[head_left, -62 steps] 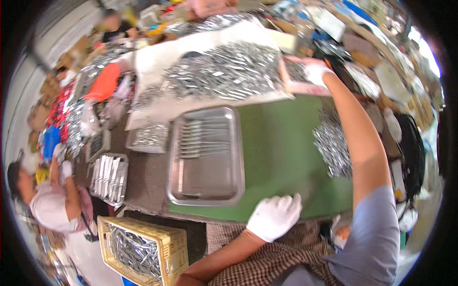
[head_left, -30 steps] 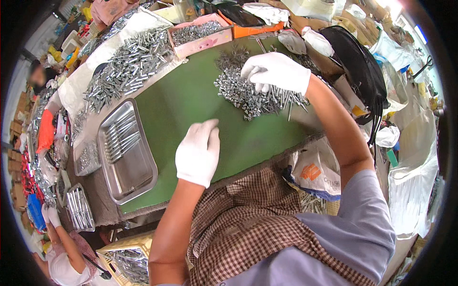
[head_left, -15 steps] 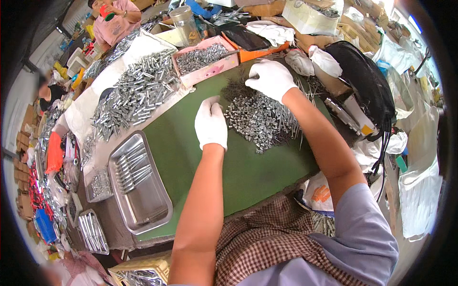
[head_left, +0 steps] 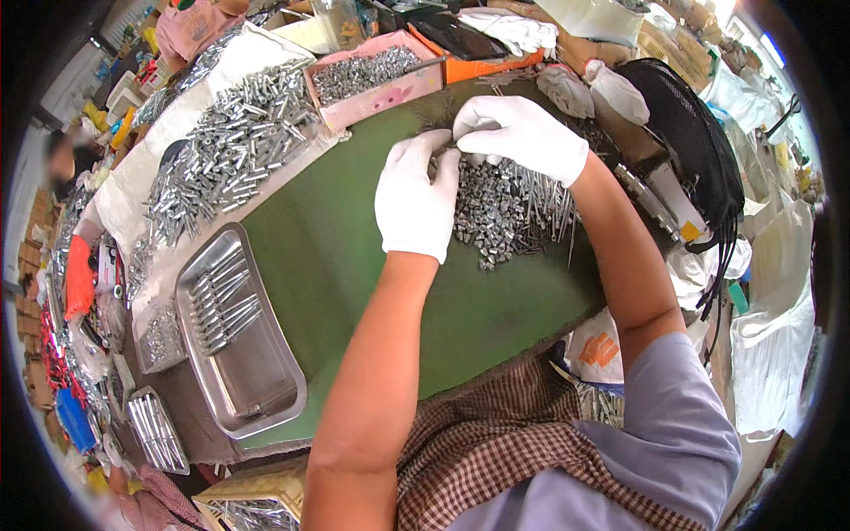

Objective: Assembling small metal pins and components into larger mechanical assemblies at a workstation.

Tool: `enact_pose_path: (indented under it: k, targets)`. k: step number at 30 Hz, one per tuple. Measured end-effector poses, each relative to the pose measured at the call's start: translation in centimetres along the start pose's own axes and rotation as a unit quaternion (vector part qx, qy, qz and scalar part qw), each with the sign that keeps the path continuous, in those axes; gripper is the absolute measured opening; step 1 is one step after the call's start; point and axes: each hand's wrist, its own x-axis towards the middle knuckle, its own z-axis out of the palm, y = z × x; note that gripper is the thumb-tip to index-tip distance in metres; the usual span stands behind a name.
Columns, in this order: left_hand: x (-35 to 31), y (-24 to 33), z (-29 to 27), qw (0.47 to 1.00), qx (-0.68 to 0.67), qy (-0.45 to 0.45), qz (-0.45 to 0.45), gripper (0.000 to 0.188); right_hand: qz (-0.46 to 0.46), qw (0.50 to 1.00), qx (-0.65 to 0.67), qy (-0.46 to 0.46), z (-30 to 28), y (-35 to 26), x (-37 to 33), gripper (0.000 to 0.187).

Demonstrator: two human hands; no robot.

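Note:
Both my hands wear white gloves and meet above the far part of the green work mat [head_left: 354, 292]. My right hand [head_left: 522, 134] is bent with thumb and fingertips pressed together. My left hand [head_left: 414, 196] curls toward it, its fingertips almost touching the right ones. Whatever is between the fingers is hidden or too small to make out. Beneath and beside the hands lies a heap of small silvery metal nuts [head_left: 496, 217]. Thin metal pins [head_left: 556, 205] spread along the heap's right side. To the left, a steel tray [head_left: 288, 403] holds a row of slim metal rods [head_left: 226, 305].
A pink box [head_left: 381, 104] of small metal parts stands at the far edge. Left of it, short metal tubes [head_left: 235, 146] are piled on white cloth. A black mesh bag [head_left: 686, 133] lies right. A smaller tray of rods [head_left: 158, 429] sits lower left.
My left hand has moved right and up to meet my right hand, which has drawn slightly toward it. The view has shifted, so the trays appear farther left.

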Motion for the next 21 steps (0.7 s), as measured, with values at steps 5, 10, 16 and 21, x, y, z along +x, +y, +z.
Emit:
enact_pose_path:
  k: [5,10,16,21]
  targets:
    - [0.5,0.1,-0.8,1.000,0.001,-0.008,0.003,0.013,-0.044,0.996,0.080,0.005,0.5,0.2,0.2,0.021]
    - [0.5,0.0,-1.0,0.997,-0.026,-0.052,-0.049,0.017,-0.130,0.991,0.007,0.002,0.6,0.9,0.5,0.026]
    - [0.4,0.3,-1.3,0.983,-0.031,-0.163,-0.074,0.020,-0.167,0.972,-0.164,-0.029,-1.0,0.8,-0.5,0.029]
    - [-0.2,0.7,-1.3,0.956,0.082,-0.280,0.044,0.019,-0.157,0.982,-0.096,-0.038,-2.4,1.2,-0.4,0.029]
